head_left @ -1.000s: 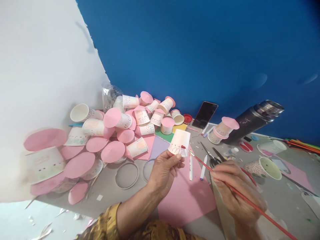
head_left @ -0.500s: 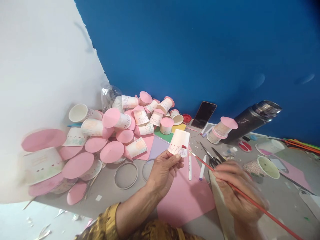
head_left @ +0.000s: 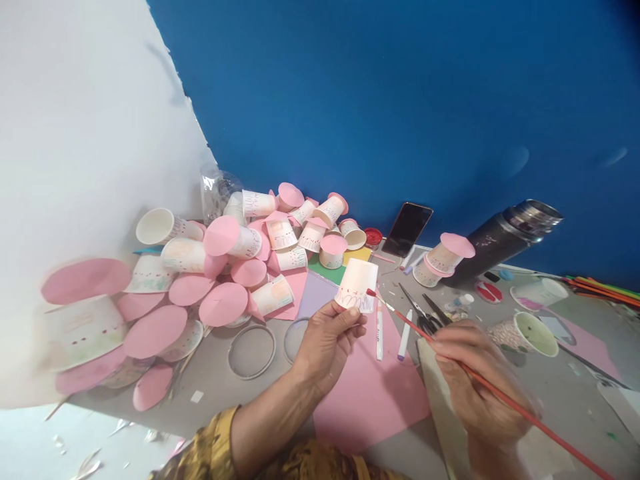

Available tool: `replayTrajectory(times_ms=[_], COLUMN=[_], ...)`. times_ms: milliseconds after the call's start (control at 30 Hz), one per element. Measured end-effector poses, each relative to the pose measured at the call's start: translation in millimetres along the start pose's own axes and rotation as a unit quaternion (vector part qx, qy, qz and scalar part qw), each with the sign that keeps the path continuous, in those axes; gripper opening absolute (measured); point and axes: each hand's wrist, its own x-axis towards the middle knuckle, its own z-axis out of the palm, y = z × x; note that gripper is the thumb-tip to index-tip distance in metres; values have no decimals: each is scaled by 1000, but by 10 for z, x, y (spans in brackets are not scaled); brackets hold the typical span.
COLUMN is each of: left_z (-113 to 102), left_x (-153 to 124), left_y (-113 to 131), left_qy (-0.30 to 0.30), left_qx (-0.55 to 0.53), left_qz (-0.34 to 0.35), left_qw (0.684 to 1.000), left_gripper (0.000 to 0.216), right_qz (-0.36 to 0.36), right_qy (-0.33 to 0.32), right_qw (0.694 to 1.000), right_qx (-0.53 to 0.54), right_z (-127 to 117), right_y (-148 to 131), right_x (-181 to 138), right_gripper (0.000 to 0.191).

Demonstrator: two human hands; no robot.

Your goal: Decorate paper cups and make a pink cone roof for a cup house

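Note:
My left hand [head_left: 327,343] pinches a small white paper cup [head_left: 357,285] held upside down above the table, with red marks along its lower edge. My right hand [head_left: 475,383] grips a long red-handled paintbrush [head_left: 500,397]. The brush's red tip [head_left: 371,293] sits at the cup's right side, near its lower rim. A pink paper sheet [head_left: 373,393] lies flat on the grey table [head_left: 570,400] beneath both hands.
A heap of decorated paper cups with pink discs [head_left: 235,263] fills the left. Two metal rings [head_left: 251,351], markers [head_left: 404,335], scissors [head_left: 425,315], a phone [head_left: 409,229], a dark flask [head_left: 505,240], a cup of greenish liquid [head_left: 530,333] and coloured pencils [head_left: 605,290] lie around.
The brush tip has shifted slightly right, off the cup's painted edge. My right hand has drifted a little right and down. The cup stays held in place.

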Motion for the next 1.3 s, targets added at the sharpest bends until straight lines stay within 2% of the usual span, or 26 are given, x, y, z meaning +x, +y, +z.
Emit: replayTrajectory(times_ms=[200,667,900,1300], left_z=[5,13,-18,13], left_x=[-10,-20,-3,-9], left_y=[4,6,-13,-4], left_qy=[-7,12,-6,15], left_qx=[6,2,-23,-3], left_qz=[-1,-12,-25,-17], left_qw=[1000,1000,999,1000], left_gripper=[33,37,36,38], right_qz=[-10,-5,8,-19], right_qy=[-25,-37,50,-18], right_qw=[1000,999,998,1000], right_qx=[-8,-5,-20,-10], right_z=[11,8,12,11], right_y=[17,-8,9,-31], right_x=[-2,5,-26,19], right_gripper=[23,22,23,21])
